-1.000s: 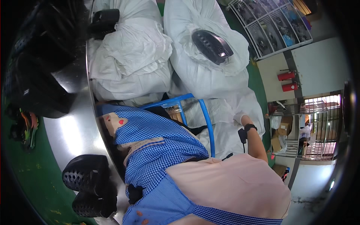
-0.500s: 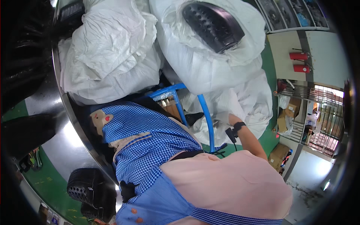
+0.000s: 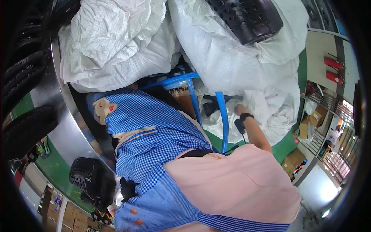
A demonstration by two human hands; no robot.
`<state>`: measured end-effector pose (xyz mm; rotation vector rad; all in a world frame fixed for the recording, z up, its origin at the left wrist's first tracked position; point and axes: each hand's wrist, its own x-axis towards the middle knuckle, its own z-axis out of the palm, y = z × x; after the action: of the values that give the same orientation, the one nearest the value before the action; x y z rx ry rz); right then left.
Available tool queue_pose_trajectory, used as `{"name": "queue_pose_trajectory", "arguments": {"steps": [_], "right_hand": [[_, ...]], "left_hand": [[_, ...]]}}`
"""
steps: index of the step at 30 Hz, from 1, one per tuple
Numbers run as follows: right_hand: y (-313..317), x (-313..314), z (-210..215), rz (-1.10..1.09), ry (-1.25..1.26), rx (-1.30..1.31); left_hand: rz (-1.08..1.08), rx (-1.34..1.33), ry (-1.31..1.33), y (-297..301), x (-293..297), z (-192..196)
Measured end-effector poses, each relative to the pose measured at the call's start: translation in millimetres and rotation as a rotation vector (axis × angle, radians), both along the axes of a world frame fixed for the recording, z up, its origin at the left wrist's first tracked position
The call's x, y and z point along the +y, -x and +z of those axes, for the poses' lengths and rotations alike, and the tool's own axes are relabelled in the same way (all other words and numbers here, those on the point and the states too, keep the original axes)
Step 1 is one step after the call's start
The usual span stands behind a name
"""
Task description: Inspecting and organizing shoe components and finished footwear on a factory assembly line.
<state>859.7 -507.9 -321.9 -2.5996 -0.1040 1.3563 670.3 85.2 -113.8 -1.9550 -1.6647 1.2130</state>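
Note:
My right arm reaches into an opened white woven sack [image 3: 272, 118], low on the right. The wrist of my right hand [image 3: 240, 109] wears a black band with a small black device and cord; its fingers are hidden among the sack's folds. A dark object [image 3: 210, 107], of a kind I cannot make out, shows in the sack close by. At the lower left, black clogs with holes [image 3: 91, 179] lie at the metal table's edge. Just below them, a sliver of skin may be my left hand [image 3: 112, 212]; its fingers do not show.
A blue metal frame [image 3: 221, 116] stands between my body and the sack. Full white sacks [image 3: 119, 58] rise ahead, one with a black perforated clog [image 3: 251, 19] on top. The steel table [image 3: 63, 116] carries more black footwear [image 3: 29, 129] on the left. Red extinguishers [image 3: 333, 69] hang far right.
The view has shifted and leaned closer, so the front sacks and top clog sit higher and larger. My right hand stays in the low sack, slightly higher in view.

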Motion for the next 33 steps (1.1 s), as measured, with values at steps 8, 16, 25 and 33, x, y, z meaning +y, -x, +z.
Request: {"name": "queue_pose_trajectory", "arguments": {"steps": [8,16,25,33], "right_hand": [[14.2,55.7,-56.4,-0.231,0.143,0.003],[22.7,75.1,-45.5,-0.428,0.2,0.118],[1.5,45.7,-56.5,-0.633,0.364,0.214],[-51.1,39.1,-90.9,-0.66,0.471,0.246]], "left_hand": [[0.143,0.102,-0.145,47.1,2.9,19.7],[-0.075,0.001,0.007,106.5,68.3,20.1],[-0.308,-0.126,0.28,141.9,126.4,1.5],[-0.351,-0.243,0.398,275.9,162.3,-22.3]]}}
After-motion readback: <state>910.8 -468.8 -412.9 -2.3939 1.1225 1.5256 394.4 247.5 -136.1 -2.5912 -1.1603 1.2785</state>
